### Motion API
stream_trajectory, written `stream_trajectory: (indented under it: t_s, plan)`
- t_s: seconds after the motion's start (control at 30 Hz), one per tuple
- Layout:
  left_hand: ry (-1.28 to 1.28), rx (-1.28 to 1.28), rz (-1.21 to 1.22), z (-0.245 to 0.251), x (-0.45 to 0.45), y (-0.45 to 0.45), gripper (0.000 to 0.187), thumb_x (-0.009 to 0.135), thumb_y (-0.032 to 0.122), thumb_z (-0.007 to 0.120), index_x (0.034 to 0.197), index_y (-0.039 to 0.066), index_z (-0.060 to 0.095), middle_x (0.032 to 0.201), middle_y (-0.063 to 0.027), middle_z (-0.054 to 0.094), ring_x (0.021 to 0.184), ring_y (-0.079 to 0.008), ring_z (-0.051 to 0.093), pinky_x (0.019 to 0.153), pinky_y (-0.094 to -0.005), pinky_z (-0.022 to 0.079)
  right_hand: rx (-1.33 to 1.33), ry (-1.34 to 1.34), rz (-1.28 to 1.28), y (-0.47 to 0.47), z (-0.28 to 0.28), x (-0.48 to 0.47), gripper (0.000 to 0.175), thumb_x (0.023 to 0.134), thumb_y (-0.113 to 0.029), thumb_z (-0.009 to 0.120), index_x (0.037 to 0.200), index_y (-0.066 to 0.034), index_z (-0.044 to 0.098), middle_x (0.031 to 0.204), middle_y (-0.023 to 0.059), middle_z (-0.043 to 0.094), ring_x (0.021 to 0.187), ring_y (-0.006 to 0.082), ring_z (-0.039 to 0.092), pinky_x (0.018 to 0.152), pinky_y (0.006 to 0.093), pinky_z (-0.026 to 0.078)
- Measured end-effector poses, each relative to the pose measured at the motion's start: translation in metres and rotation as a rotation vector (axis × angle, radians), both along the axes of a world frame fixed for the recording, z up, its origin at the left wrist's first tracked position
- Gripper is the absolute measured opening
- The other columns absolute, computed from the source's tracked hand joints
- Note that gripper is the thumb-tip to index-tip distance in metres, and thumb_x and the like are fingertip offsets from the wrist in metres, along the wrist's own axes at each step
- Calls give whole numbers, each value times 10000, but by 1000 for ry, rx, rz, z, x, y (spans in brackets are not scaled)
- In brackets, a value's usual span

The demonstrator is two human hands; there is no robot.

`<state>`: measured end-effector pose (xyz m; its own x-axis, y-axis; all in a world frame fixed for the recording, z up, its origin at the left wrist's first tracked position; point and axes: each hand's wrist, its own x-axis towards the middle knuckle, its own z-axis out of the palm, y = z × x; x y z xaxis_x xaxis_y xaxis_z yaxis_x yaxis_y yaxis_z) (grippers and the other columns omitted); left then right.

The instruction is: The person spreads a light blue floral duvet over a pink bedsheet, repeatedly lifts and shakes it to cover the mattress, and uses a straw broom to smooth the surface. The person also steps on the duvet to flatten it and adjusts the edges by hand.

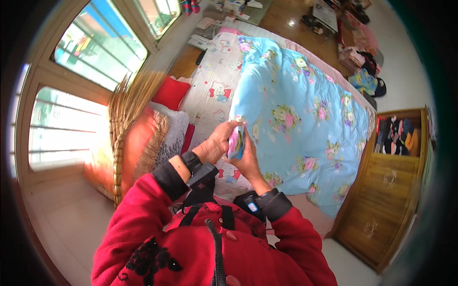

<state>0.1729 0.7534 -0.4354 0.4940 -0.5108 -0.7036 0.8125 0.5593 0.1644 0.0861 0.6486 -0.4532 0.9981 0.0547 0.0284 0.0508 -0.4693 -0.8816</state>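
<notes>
A light-blue floral quilt (pixel 275 89) lies over the right part of a bed, beside a pale sheet (pixel 211 80) printed with cartoon cats. Above the near part of the bed, my left hand (pixel 217 140) pinches a small bunched piece of pink and blue cloth (pixel 234 142) between thumb and fingers. From the right side, my right hand (pixel 247 157) grips the same cloth. Its pattern resembles the quilt's, but I cannot tell whether the two are joined. Both wrists wear black bands.
To the left, a straw broom (pixel 132 103) leans over an orange cushion (pixel 137 132) beside the barred window (pixel 100 43). A red pillow (pixel 171 93) and grey cloth (pixel 175 125) lie along the bed. At right stands a wooden cabinet (pixel 383 186) with clothes inside its open shelf.
</notes>
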Motion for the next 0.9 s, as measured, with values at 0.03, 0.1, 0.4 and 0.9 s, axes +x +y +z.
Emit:
stream_trajectory:
  t_s: [0.03,0.1,0.4,0.9]
  plan:
    - [32,2,-29,1,-5,-1,156,771,151,481,867,28,485,762,-92,510,643,-203,501,591,-355,453,24,-78,-48,12,1,2,893,491,-70,662,1241,11,183,1193,197,331,1087,344,328,904,374,281]
    - [62,25,2,2,-4,-3,208,791,165,464,931,12,481,824,-106,536,716,-212,527,692,-347,449,-38,-165,-179,21,3,4,784,529,-19,582,1225,14,223,1161,198,368,1044,353,365,876,383,301]
    - [-318,-45,-187,17,-2,-7,358,793,258,486,1056,19,442,900,-58,524,798,-164,505,750,-324,414,135,-110,-470,-30,8,7,213,681,-18,523,885,-49,576,790,136,593,737,220,586,639,265,435]
    - [-183,317,-698,-41,23,21,231,778,184,524,868,-28,515,748,-100,566,623,-173,560,588,-276,470,-38,-76,-248,22,16,-5,253,686,-143,546,923,-58,534,711,127,580,643,269,563,567,336,431]
